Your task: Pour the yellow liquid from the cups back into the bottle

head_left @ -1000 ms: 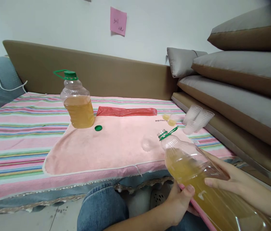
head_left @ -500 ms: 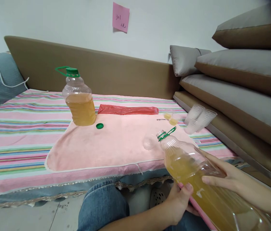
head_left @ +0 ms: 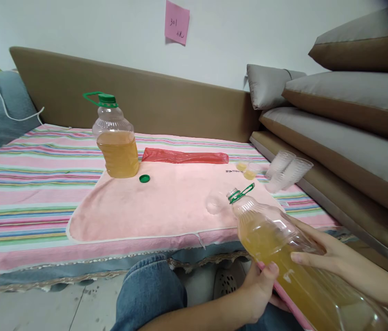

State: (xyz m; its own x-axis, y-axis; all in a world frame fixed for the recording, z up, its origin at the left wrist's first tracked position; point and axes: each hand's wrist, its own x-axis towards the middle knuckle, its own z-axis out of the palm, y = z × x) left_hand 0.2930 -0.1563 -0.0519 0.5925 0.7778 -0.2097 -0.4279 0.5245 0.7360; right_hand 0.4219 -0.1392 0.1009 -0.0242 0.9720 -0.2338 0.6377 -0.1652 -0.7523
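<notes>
A large clear plastic bottle (head_left: pixel 272 239) of yellow liquid lies tilted across my lap. Its uncapped neck, with a green ring and loop, points up and to the left. My left hand (head_left: pixel 257 294) grips its lower side, next to a pink strip I cannot make out fully. From the right, my right hand (head_left: pixel 314 250) wraps around the bottle's body. Just left of its mouth is a clear plastic cup (head_left: pixel 215 203) on the pink mat (head_left: pixel 138 209). A green cap (head_left: pixel 144 179) lies on that mat.
A second bottle (head_left: pixel 120 154), green-capped and partly filled, stands at the back left. Near it lies a red plastic bag (head_left: pixel 185 156). Small cups with yellow liquid (head_left: pixel 249 174) and stacked clear cups (head_left: pixel 292 170) are at the right, beside piled cushions (head_left: pixel 345 133).
The view has shifted slightly, moving everything a little within the picture. Both hands keep their hold on the bottle, and its tilt looks much the same.
</notes>
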